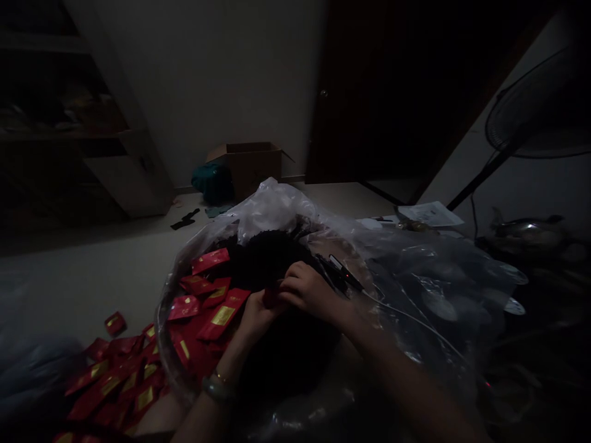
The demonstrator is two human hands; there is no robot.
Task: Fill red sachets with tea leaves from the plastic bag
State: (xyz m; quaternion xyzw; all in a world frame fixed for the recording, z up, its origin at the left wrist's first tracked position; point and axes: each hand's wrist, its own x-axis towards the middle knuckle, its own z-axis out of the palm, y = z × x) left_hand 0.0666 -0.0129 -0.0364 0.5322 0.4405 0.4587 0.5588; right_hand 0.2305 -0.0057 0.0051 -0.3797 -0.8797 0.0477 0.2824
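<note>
My left hand (257, 315) and my right hand (302, 287) meet over the middle of a round, plastic-lined container (162, 314). Between their fingers is a small dark red packet (272, 298), mostly hidden. Both hands are closed around it. Beneath them lies a black heap (272, 249), too dark to make out its texture. Red packets with gold labels (223, 315) pile up inside the left side of the container, close to my left hand. A slim black device with a small red light (346, 272) and a white cable rests to the right of my right hand.
More red packets (111, 384) spill over the floor at the lower left. Clear plastic sheeting (429, 277) spreads to the right. Behind stand an open cardboard box (256, 169) and a teal bundle (213, 183). A fan (535, 111) is at the upper right. The room is dim.
</note>
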